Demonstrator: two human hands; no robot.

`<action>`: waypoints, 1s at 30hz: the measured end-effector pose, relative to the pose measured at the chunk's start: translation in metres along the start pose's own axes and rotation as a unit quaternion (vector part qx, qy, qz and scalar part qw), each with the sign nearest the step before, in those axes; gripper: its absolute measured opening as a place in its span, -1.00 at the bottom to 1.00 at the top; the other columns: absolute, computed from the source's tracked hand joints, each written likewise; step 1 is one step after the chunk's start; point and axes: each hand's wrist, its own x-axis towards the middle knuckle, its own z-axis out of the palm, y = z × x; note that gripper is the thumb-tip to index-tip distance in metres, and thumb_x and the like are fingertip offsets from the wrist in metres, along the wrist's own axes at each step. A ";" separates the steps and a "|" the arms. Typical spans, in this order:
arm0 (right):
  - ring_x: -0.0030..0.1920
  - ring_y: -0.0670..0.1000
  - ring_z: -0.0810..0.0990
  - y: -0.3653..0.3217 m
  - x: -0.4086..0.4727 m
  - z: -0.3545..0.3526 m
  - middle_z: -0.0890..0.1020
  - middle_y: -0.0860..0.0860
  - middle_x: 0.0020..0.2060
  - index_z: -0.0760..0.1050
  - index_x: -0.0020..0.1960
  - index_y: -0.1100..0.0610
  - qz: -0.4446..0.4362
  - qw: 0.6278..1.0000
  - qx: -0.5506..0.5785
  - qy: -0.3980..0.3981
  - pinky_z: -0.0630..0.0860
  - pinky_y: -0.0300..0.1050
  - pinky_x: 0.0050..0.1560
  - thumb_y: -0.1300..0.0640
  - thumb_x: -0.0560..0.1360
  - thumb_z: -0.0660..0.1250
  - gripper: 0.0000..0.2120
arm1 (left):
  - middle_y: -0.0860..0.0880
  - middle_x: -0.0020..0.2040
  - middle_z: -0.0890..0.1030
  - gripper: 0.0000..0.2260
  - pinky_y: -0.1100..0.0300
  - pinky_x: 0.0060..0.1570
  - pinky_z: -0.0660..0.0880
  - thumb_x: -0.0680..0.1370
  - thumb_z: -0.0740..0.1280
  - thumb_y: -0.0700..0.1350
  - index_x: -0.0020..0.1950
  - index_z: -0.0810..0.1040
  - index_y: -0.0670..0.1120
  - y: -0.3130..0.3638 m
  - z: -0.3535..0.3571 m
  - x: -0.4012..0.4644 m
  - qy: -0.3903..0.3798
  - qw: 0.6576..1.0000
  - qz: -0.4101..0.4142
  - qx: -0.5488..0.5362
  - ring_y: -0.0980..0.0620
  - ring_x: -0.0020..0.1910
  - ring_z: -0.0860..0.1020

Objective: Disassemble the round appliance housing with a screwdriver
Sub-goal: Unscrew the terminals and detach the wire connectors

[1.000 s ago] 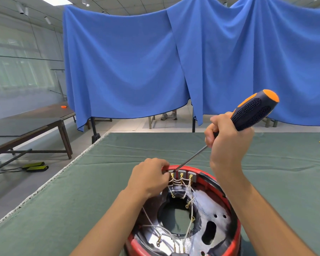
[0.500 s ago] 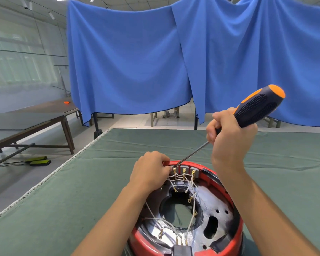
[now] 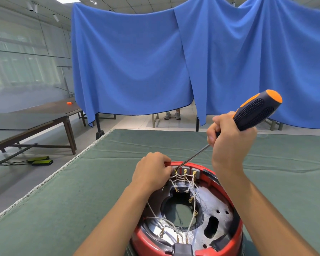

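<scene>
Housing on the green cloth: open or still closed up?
Open. The red round housing shows its bare metal interior, central hole and loose white wires; no cover sits over it.

A single wide-angle camera on the person's head is looking forward and down over both forearms. It is sitting close above the near end of the green worktop (image 3: pixel 266 182), so the round red housing (image 3: pixel 227 193) is filling the bottom edge and getting cut off there. It is facing across the worktop toward hanging blue curtains (image 3: pixel 137 61), taking in the ceiling above and a side table (image 3: pixel 35 119) at left.
</scene>
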 end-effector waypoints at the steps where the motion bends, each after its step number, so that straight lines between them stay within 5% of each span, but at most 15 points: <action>1: -0.65 -0.05 0.18 0.000 0.000 0.000 0.21 0.00 -0.64 0.16 -0.44 0.13 0.000 1.000 0.000 0.001 0.13 -0.34 -0.55 0.28 0.25 0.21 -0.77 | -0.04 -0.07 0.67 -0.81 0.03 -0.03 0.53 0.47 0.32 0.00 -0.04 0.63 -0.05 0.000 0.000 0.000 0.001 1.000 0.000 -0.001 -0.10 -0.02 0.58; 30: -0.63 -0.02 0.14 0.002 0.002 -0.001 0.18 -0.07 -0.65 0.13 -0.46 0.08 0.018 1.000 0.001 0.007 0.10 -0.33 -0.54 0.28 0.26 0.22 -0.72 | -0.04 -0.02 0.66 -0.82 0.05 -0.01 0.52 0.48 0.32 -0.01 0.00 0.65 -0.02 0.002 -0.001 -0.002 0.014 1.000 0.005 0.008 -0.12 0.02 0.57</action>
